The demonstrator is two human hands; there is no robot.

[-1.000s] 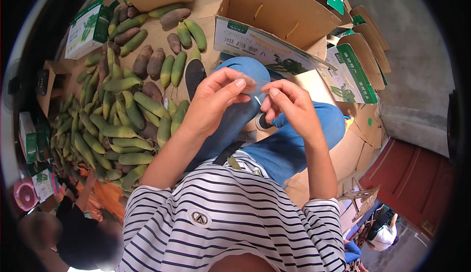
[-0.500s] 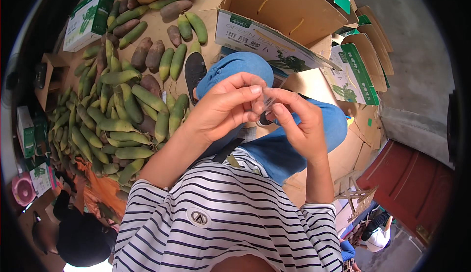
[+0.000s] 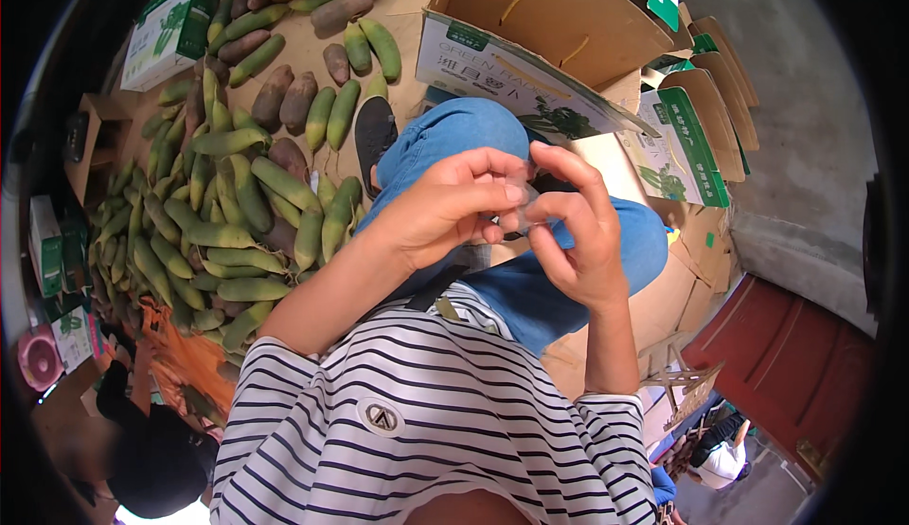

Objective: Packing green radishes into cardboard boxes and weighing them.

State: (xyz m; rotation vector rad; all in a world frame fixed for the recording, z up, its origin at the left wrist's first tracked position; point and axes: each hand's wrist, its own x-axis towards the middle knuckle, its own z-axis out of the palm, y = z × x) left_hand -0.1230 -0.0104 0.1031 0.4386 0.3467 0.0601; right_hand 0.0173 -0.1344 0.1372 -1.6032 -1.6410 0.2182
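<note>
Fine handling of one clear film [image 3: 516, 213]

The step looked like working it between left hand [image 3: 445, 203] and right hand [image 3: 589, 246]. The left fingers seemed pinched on it; whether the curled right ones gripped, I could not tell. A light pinch seemed called for next. One large open carton [image 3: 488, 71] stood far; radishes [image 3: 248, 194], left, overlapped past counting.

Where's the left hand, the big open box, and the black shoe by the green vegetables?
Left hand [image 3: 449, 207]: head view, near the thumb's base.
Big open box [image 3: 502, 75]: head view, on its printed front wall.
Black shoe [image 3: 376, 134]: head view, on its upper.
</note>
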